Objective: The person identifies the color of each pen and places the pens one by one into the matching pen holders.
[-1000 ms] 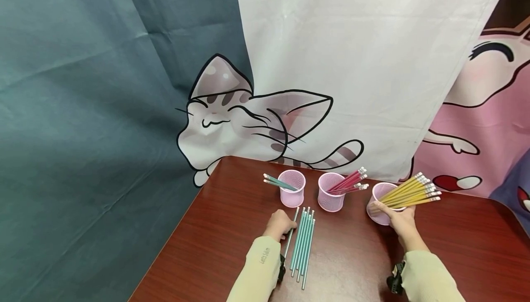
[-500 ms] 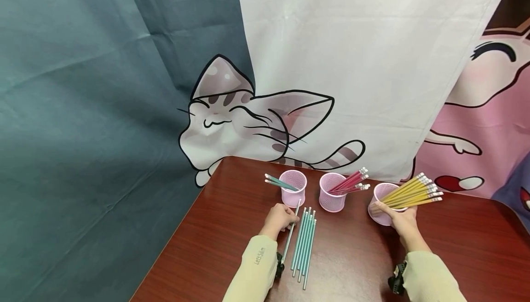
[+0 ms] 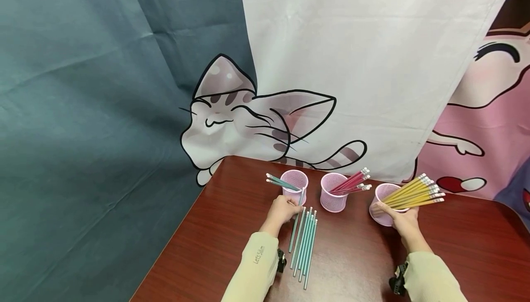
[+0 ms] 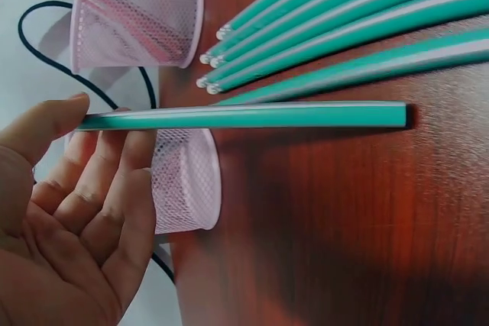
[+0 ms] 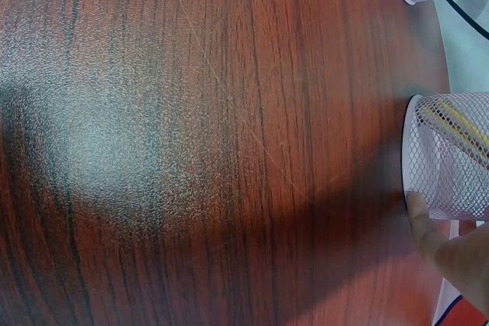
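Observation:
My left hand (image 3: 281, 211) pinches a teal pencil (image 4: 267, 114) between thumb and fingers. The pencil's white eraser end points up beside the front of the left pink mesh cup (image 3: 296, 180), where a few teal pencils (image 3: 282, 182) lean. Several more teal pencils (image 3: 305, 246) lie side by side on the table, just right of that hand. At the right, my right hand (image 3: 403, 223) holds another pink mesh cup (image 5: 435, 166) by its side. Yellow pencils (image 3: 414, 194) lean out of it, erasers outward. Part of the right hand is cut off in its wrist view.
Between those two cups stands a middle pink mesh cup (image 3: 331, 203) with red pencils (image 3: 352, 181) leaning right. All three are near the back edge of the brown wooden table (image 3: 207, 242). A printed cloth backdrop (image 3: 372, 62) hangs behind.
My left hand has lifted one teal pencil off the table and moved it forward to the left cup. The right hand keeps its hold on the right cup.

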Demonstrator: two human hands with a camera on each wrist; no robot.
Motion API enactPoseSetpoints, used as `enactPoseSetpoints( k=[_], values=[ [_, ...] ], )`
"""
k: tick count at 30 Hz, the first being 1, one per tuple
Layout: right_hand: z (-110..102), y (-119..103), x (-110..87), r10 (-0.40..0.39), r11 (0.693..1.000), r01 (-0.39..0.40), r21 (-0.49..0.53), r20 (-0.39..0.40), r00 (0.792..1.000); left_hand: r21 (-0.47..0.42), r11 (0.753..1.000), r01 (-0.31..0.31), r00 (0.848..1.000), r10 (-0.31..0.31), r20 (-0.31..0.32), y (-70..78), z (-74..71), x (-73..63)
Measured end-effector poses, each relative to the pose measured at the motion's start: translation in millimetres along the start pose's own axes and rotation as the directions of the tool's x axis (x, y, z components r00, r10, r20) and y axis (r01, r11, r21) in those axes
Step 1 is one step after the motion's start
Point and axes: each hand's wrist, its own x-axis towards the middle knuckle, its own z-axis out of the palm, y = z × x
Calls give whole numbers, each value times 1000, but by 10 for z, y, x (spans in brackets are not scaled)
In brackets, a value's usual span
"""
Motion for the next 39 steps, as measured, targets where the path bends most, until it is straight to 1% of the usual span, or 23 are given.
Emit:
enactPoseSetpoints(
  k=[3, 7, 11, 13, 15, 24, 27, 29, 31, 34, 39],
  values=[
    [2, 2, -3, 3, 1000, -3, 6, -1, 1000, -45, 998, -35, 999, 34, -11, 17, -14, 17],
    [5, 13, 11, -2, 1000, 2, -6, -19, 1000, -115, 988, -106, 994, 103, -27, 26, -24, 35],
    [2, 19, 24, -6, 1000, 5, -22, -26, 1000, -200, 964, -174, 984, 165, -60, 61, -38, 40],
    [-3, 18, 25, -6, 1000, 6, -17, -17, 1000, -229, 949, -218, 975, 203, -89, 83, -48, 40],
    [-5, 18, 27, -6, 1000, 5, -11, -8, 1000, -253, 936, -244, 968, 220, -117, 108, -62, 42],
    [8, 25, 22, -9, 1000, 8, -16, -28, 1000, -313, 900, -302, 945, 240, -223, 193, -145, 33],
    [1, 28, 32, -4, 1000, 4, -16, -14, 1000, -319, 887, -334, 932, 261, -251, 296, -210, -59],
    [1, 31, 30, 0, 1000, 0, -15, -11, 1000, -320, 882, -347, 927, 270, -260, 367, -253, -124],
    [1, 32, 36, -4, 1000, 4, -15, -13, 1000, -318, 875, -365, 918, 282, -280, 429, -286, -180],
    [8, 35, 33, -11, 1000, 11, -14, -29, 1000, -331, 867, -373, 911, 275, -306, 449, -295, -197],
    [12, 29, 22, -19, 1000, 19, 7, -41, 999, -357, 840, -408, 888, 275, -368, 470, -311, -198]
  ],
)
